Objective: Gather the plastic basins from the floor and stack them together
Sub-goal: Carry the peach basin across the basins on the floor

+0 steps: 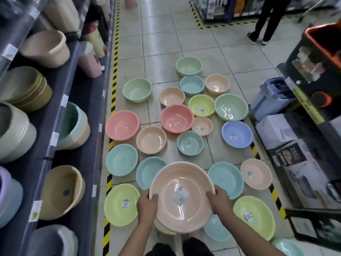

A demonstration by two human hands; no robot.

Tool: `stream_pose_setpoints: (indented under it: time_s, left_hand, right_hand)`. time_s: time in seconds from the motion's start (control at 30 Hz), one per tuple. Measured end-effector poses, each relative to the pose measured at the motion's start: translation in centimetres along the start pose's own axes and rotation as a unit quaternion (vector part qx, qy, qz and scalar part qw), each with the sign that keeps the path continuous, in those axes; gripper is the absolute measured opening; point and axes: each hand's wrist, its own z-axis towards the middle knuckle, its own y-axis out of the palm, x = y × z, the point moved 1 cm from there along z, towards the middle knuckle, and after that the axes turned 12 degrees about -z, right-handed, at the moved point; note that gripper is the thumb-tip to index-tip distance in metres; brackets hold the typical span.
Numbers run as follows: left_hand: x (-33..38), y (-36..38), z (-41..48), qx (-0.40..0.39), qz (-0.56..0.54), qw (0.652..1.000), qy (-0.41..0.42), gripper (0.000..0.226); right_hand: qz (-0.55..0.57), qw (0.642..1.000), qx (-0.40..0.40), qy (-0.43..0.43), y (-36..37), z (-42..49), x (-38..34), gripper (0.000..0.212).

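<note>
On the left, a dark shelf (77, 108) carries stacked plastic tubs (27, 87). On the tiled floor (166, 43) many pastel basins (177, 121) lie open side up, some touching. Nearest the viewer, the left hand (147, 202) and the right hand (218, 198) hold a large peach basin (182, 196) by its opposite rims, fingers curled round the edge, above two partly hidden basins. On the right, boxes (287, 130) sit under a rack.

Both forearms reach forward, the left hand (147, 204) and right hand (219, 199) curled, thumbs on top.
</note>
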Motion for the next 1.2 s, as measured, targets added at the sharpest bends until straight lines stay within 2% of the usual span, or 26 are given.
stream_pose_setpoints:
  time_s: [0.27, 0.47, 0.67, 0.8, 0.93, 1.2]
  left_hand:
    - [6.9, -1.6, 6.8, -0.112, 0.041, 0.990, 0.070, 0.009]
    - [11.2, -2.5, 11.3, -0.149, 0.067, 0.982, 0.092, 0.015]
    - [15.6, 1.3, 15.2, -0.176, 0.076, 0.975, 0.115, 0.018]
    - [18.3, 6.7, 18.1, -0.175, 0.093, 0.973, 0.119, 0.010]
    - [21.1, 14.5, 22.1, -0.187, 0.140, 0.965, 0.119, 0.012]
    - [22.1, 36.4, 37.6, -0.195, 0.209, 0.954, 0.085, 0.018]
  right_hand:
    - [0.057, 0.997, 0.054, 0.028, 2.1, 1.3, -4.5, 0.015]
    - [0.103, 0.991, 0.073, 0.036, 4.5, 2.1, -7.8, 0.017]
    - [0.127, 0.987, 0.082, 0.047, 2.1, 7.0, -10.6, 0.014]
    - [0.136, 0.986, 0.082, 0.043, -1.1, 12.4, -11.5, 0.017]
    - [0.128, 0.987, 0.078, 0.054, -4.8, 20.3, -11.6, 0.016]
    - [0.043, 0.995, 0.046, 0.078, -10.5, 46.7, -9.8, 0.012]
